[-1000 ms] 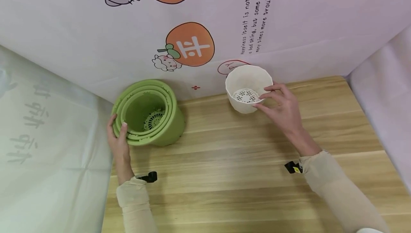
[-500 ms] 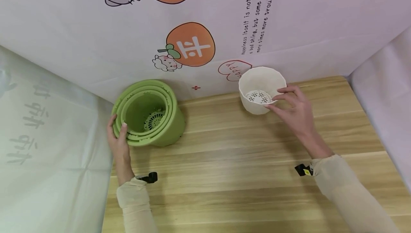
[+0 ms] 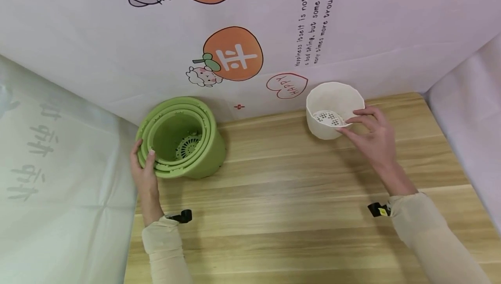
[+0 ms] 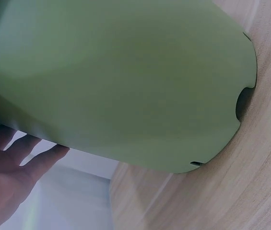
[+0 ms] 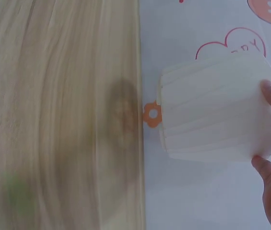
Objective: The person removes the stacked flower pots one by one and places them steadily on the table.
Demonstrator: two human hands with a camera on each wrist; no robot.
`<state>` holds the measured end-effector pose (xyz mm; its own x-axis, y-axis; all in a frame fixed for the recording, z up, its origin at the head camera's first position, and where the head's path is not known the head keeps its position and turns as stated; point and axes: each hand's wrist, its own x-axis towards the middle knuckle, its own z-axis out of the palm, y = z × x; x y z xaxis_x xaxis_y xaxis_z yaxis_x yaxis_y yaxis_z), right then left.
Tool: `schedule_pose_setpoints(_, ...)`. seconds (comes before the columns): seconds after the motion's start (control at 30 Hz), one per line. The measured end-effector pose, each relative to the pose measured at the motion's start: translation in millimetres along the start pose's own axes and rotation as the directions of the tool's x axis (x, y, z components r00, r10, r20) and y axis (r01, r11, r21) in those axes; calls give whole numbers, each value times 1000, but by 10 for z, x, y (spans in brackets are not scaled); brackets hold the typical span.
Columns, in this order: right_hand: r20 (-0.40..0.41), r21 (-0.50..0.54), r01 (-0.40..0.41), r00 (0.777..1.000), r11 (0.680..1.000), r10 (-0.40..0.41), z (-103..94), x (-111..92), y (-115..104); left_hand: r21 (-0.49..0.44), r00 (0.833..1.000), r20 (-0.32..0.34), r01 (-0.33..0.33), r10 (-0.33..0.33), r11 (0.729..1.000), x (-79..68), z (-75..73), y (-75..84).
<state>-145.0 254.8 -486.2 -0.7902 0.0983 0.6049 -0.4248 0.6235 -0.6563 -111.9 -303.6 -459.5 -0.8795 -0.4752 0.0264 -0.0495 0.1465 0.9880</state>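
Note:
At the left of the head view stands a nested stack of green flower pots (image 3: 211, 155), the innermost with a slotted bottom. My left hand (image 3: 146, 177) grips their near-left rim, thumb over the edge and fingers outside; the left wrist view shows the outer pot's side (image 4: 125, 86) and the fingers against it. To the right, my right hand (image 3: 377, 140) pinches the rim of a white flower pot (image 3: 322, 132) with a perforated base. In the right wrist view this white pot hangs clear of the table, its shadow falling on the wood below.
The wooden table (image 3: 266, 201) runs back to a white printed cloth wall (image 3: 156, 49) with cartoon fruit and lettering. Cloth sides (image 3: 58, 214) close in the left and right. A small black wrist camera (image 3: 184, 216) sits at each sleeve.
My right hand has carried the white flower pot steadily to the right along the back wall, uncovering the printed red heart. My left hand and the green pots have stayed put.

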Motion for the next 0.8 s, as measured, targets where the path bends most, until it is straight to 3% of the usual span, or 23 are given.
schedule_pose_setpoints(0.23,-8,-46,0,1000,999,0,-69,-12,67,12,1000,-3,-6,6,1000,15,-6,-47)
schedule_pose_setpoints(0.5,-45,-25,-3,999,1000,2,-151,51,-192,-8,1000,-13,-17,16,1000,0,-14,-70)
schedule_pose_setpoints(0.8,-30,-82,-25,999,996,23,-192,-65,271,6,1000,-9,-17,17,1000,16,-7,-52)
